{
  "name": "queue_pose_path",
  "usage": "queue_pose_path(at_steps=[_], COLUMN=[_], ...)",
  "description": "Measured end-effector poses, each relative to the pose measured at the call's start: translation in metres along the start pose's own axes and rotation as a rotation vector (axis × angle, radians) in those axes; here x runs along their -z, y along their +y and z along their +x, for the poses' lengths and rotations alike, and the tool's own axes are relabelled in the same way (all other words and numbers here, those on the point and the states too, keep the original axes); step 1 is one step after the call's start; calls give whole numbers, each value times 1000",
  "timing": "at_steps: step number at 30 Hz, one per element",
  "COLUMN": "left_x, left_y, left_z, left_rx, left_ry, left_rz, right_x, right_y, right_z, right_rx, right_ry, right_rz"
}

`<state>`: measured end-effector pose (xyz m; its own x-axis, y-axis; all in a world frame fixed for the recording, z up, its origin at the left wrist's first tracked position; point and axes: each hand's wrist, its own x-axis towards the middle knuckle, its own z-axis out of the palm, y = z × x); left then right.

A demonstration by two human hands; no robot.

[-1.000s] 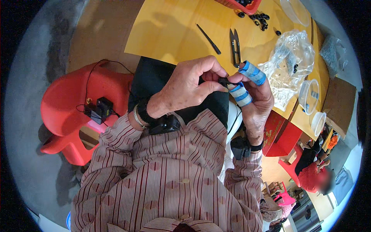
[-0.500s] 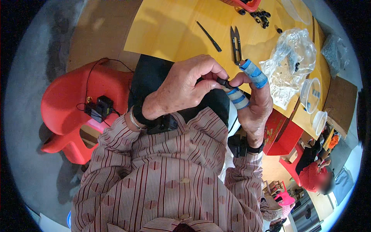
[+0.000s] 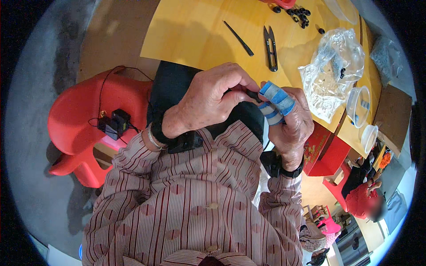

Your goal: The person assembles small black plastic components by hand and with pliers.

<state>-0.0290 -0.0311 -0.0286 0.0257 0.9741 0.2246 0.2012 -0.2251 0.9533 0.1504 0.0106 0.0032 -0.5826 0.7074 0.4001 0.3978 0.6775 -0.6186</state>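
Over my lap, just off the table's near edge, my two hands meet around a small black part (image 3: 253, 96). My left hand (image 3: 214, 94) pinches it between thumb and fingertips. Blue and white tape wraps two fingers of my right hand (image 3: 290, 117), which close on the part's other side and cover most of it. Its exact kind cannot be made out. On the yellow table (image 3: 186, 40) beyond lie black thread snips (image 3: 270, 48) and a slim black stick-like tool (image 3: 238, 38).
Several small black parts (image 3: 303, 17) lie by a red basket (image 3: 284, 3). A clear plastic bag (image 3: 330, 75) and clear tubs (image 3: 357, 107) stand at the right. A red chair (image 3: 84, 111) with a black adapter (image 3: 119, 122) is at the left. Another person (image 3: 361, 199) sits far right.
My right hand's taped index finger has curled down and left over the black part, hiding more of it. My left hand keeps its pinch almost unmoved.
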Motion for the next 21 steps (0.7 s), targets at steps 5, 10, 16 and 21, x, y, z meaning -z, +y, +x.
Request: queue_pose_path(at_steps=[5,10,16,21], left_x=[1,3,3,2], left_y=[1,4,2,-1], left_z=[-2,-1,-2,-3], left_rx=[14,-2,-69,-142], left_ry=[-27,-38,-21,-20], left_rz=[42,53,126,162], right_x=[-1,-4,-8,-6], right_y=[-6,-9,-12,-11], right_z=[0,-2,-5,-4], right_rx=[-154,-342,-462,-423], right_ry=[-6,34,51,9], right_rz=[117,303,324,262])
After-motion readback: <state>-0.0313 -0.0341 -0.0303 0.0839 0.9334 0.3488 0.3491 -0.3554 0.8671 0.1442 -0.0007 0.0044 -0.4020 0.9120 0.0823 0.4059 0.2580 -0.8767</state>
